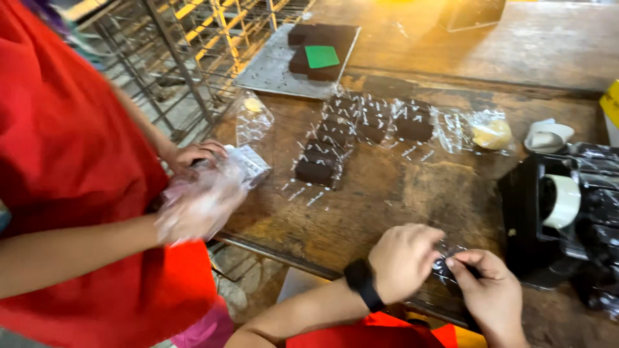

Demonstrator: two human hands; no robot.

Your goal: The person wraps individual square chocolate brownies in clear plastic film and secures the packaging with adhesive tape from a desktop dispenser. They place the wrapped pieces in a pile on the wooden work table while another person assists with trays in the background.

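left hand and right hand, each grip pinching one wrapped brownie, one tape dispenser

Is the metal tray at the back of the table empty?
No. The metal tray holds dark brown blocks with a green square card lying on top of them.

Worn wooden tabletop

Wrapped brownies at centre; metal tray at eleven o'clock; black tape dispenser at three o'clock.
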